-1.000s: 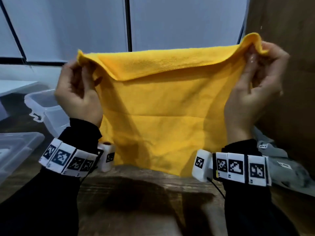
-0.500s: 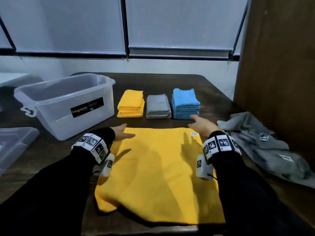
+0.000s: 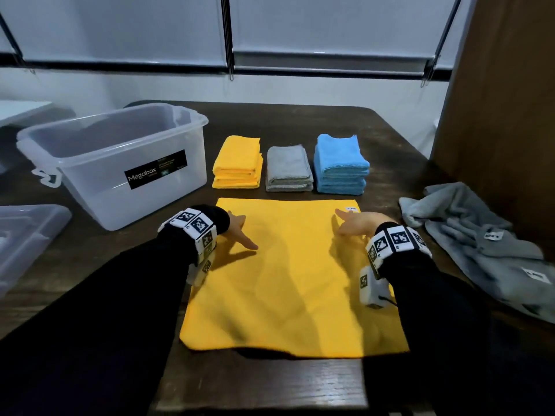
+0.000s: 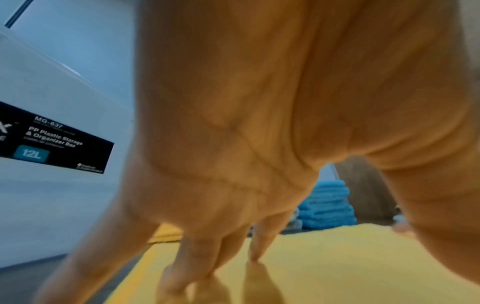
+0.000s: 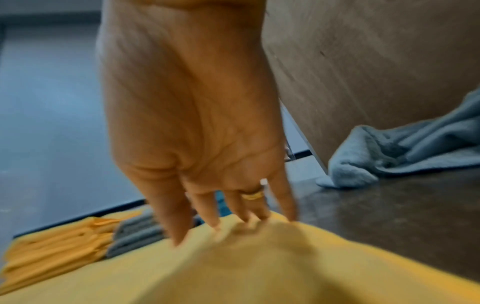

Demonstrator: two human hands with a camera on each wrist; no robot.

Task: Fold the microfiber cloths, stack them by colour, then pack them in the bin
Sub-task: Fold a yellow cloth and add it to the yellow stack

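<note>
A yellow cloth (image 3: 288,277) lies spread flat on the dark table, near the front edge. My left hand (image 3: 238,231) rests on its far left part with fingers straight (image 4: 207,265). My right hand (image 3: 357,223) rests on its far right part, straight fingertips (image 5: 215,224) touching the cloth (image 5: 233,267). Behind the cloth stand three folded stacks: yellow (image 3: 237,163), grey (image 3: 288,169) and blue (image 3: 341,165). The clear plastic bin (image 3: 120,163) stands at the left with nothing in it.
A heap of unfolded grey cloths (image 3: 486,241) lies at the right, beside a brown wooden panel (image 3: 504,100). A clear lid (image 3: 27,235) sits at the far left. The bin's black label (image 4: 52,142) shows close by my left hand.
One second ago both hands held the yellow cloth up by its top corners. It now lies flat on the table, and both hands have slid a little nearer across its far part.
</note>
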